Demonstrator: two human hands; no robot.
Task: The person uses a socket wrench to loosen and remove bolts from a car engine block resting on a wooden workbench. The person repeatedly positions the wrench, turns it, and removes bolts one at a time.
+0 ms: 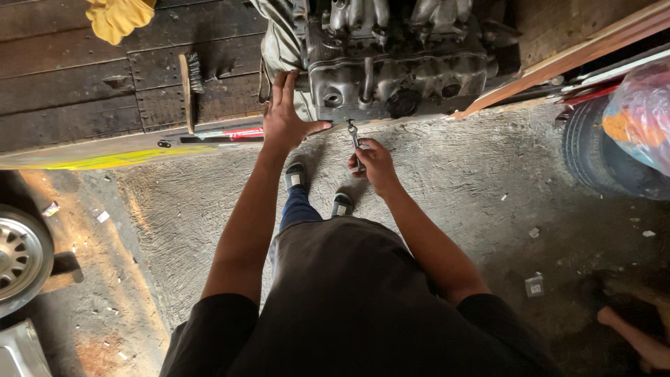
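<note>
A person stands over an engine block (398, 63) that rests on dark wooden planks (70, 91), seen from above. All places here are given relative to the engine.

Far left of the engine and below it, a car wheel (17, 258) sits at the picture's edge. Up and left of the engine lies a yellow cloth (118, 17). Just left of the engine, a wire brush (190, 87) lies on the planks.

The left hand (285, 115) lies flat and spread wide, its fingers against the engine's lower left corner, holding nothing.

Just below the engine's front edge, the right hand (373, 164) is closed around the handle of a wrench (354, 139), whose head points up toward the engine.

The engine looks like heavy, rigid cast metal, probably oily, so it likely wants bracing rather than lifting. The wrench looks stiff, slim steel, possibly slippery; the far end of the handle seems the best place to hold for leverage.

Right of the engine lie a wooden beam (586, 52), a tyre (597, 157) and a plastic bag (642, 112).
</note>
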